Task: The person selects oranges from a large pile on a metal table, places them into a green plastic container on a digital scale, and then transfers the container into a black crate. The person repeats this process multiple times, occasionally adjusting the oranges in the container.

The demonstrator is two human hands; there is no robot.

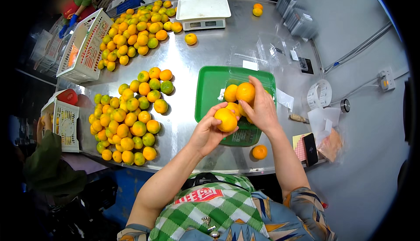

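Note:
My left hand point(210, 131) holds an orange citrus fruit point(225, 120), likely a mandarin, in its fingers above the front of a green plastic tray point(205, 83). My right hand point(262, 109) has thumb and fingers around another fruit point(245, 91). Below it, several more fruits, among them one at the left point(230, 93), sit in a clear plastic container point(222, 94) on the tray. My hands hide part of that container and of the fruits in it. A single mandarin point(259, 152) lies on the steel table near the tray's front right corner.
Two heaps of green-orange mandarins point(123, 131) cover the table's left side. A white weighing scale point(204, 11) stands at the back. Clear plastic packs point(297, 19), a label roll point(319, 94) and a phone point(310, 149) lie right. White crates point(87, 49) and co-workers point(52, 162) are left.

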